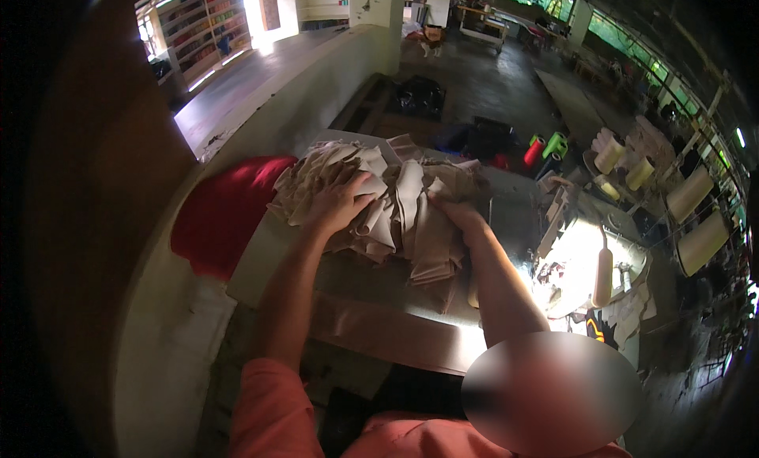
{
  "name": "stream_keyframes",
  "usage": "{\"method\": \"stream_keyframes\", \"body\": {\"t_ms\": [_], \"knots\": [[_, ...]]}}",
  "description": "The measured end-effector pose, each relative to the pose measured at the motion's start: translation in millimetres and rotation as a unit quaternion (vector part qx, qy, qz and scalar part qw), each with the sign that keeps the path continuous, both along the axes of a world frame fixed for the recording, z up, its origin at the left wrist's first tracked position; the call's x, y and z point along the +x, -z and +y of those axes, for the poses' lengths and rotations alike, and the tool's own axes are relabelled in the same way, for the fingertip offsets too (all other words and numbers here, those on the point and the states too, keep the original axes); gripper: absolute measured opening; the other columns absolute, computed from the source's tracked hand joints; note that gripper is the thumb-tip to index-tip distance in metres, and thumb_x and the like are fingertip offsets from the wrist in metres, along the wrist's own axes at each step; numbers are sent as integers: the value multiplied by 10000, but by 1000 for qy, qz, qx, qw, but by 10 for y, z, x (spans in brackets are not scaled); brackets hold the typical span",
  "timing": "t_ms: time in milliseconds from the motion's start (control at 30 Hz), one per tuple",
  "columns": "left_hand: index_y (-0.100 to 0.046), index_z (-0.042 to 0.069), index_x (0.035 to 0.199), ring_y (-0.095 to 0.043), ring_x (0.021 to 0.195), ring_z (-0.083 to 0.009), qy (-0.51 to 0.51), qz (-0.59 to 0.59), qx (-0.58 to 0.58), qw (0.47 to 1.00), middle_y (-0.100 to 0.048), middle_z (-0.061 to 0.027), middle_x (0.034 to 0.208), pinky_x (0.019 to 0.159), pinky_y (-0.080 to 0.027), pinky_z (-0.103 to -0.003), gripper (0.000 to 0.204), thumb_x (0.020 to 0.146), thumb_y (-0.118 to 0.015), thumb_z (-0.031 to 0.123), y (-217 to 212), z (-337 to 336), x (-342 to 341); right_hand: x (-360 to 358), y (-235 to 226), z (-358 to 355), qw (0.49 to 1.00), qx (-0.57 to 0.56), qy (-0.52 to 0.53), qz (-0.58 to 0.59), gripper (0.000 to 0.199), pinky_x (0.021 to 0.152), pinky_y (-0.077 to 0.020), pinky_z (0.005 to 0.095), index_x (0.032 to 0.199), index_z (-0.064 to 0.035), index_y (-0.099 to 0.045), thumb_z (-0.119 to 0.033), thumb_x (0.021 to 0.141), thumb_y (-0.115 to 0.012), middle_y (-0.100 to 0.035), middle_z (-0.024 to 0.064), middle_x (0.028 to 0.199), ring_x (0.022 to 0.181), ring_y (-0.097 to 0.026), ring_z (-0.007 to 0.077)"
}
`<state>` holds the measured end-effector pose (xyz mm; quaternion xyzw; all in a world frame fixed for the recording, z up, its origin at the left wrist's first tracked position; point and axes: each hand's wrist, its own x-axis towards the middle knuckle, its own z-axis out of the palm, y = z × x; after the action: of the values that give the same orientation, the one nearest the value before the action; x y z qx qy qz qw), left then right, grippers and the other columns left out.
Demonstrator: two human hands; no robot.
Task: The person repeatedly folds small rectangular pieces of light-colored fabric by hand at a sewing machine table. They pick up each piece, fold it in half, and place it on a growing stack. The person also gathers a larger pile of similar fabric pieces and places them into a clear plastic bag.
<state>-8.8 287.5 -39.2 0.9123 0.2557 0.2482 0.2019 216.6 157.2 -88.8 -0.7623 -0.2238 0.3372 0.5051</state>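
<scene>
Beige cloth pieces (395, 205), limp and cut into curved strips and flaps, were heaped in a loose, crumpled pile at the centre of the frame, on a grey table (348, 276) with a smooth, dull top. The left hand (341, 201) was laid flat on the left half of the pile, its fingers (360, 181) spread and pressed down into the folds. The right hand (452, 210) was set against the pile's right side; its fingers were buried among the strips, so whether they were spread or pinching could not be told. Both bare forearms were seen rising from the lower edge, with orange sleeves (269, 410) below them.

A soft red cloth (225, 213), rounded and bunched, was draped over the table's left edge, just beside the pile. A brown strip (387, 331) of flat material was laid along the near edge of the table. To the right of the frame, a sewing machine (585, 252) was caught in bright glare, its metal surface washed out. Further right, cream thread cones (692, 193), smooth and tapered, were stood on a rack. At the upper left, shelves (202, 23) with coloured rows were lit by daylight above a pale concrete ledge.
</scene>
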Motion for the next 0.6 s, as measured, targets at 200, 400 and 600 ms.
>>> {"method": "stream_keyframes", "body": {"t_ms": [200, 400, 600], "knots": [[-602, 52, 881, -368, 1133, -302, -44, 31, 160, 986, -499, -117, 1091, 955, -227, -476, 311, 716, -577, 315, -380, -738, 487, -79, -125, -151, 986, 104, 59, 115, 705, 869, -368, 335, 1142, -12, -467, -428, 626, -708, -506, 141, 1118, 1040, -469, 230], [-553, -29, 997, -396, 1098, -322, 29, 50, 266, 962, -563, -159, 995, 972, -195, -474, 457, 761, -535, 362, -72, -991, 637, -358, -547, -278, 979, 89, 13, 182, 709, 873, -357, 356, 1168, -21, -441, -406, 636, -708, -469, 132, 1167, 1048, -447, 250], [-517, -15, 957, -485, 996, -290, 53, -34, 122, 991, -556, -168, 973, 953, -211, -485, 345, 801, -488, 291, 48, -1033, 674, -241, -330, -189, 969, 47, -7, 243, 570, 850, -386, 375, 1108, -58, -497, -413, 688, -647, -527, 123, 1089, 994, -495, 255]]}}
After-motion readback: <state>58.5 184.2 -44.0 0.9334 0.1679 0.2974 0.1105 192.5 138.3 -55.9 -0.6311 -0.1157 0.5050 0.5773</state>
